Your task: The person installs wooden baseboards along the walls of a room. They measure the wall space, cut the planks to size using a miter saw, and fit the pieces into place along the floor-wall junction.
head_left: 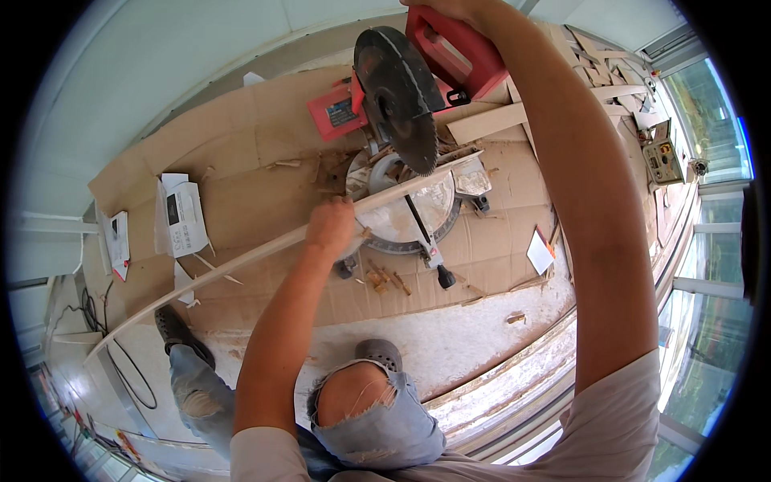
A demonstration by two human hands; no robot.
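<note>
A long, thin wooden strip point(261, 251) runs from the lower left up across the round base point(381, 218) of a mitre saw. My left hand point(331, 226) is closed around the strip just left of the saw base. Above the strip the saw's head is raised, and its toothed blade point(418, 143) shows below the black guard point(385, 68). With my arm stretched far forward, my right hand point(454, 8) grips the saw's red handle point(470, 52) at the top edge of the view. Part of that hand is cut off by the frame.
Flattened cardboard point(249, 128) lies under the saw, with wood scraps point(387, 279) in front. A torn white box point(183, 217) sits at left. Cut boards point(602, 64) and an opened tool case point(665, 157) are at far right. A black cable point(132, 361) curls at lower left.
</note>
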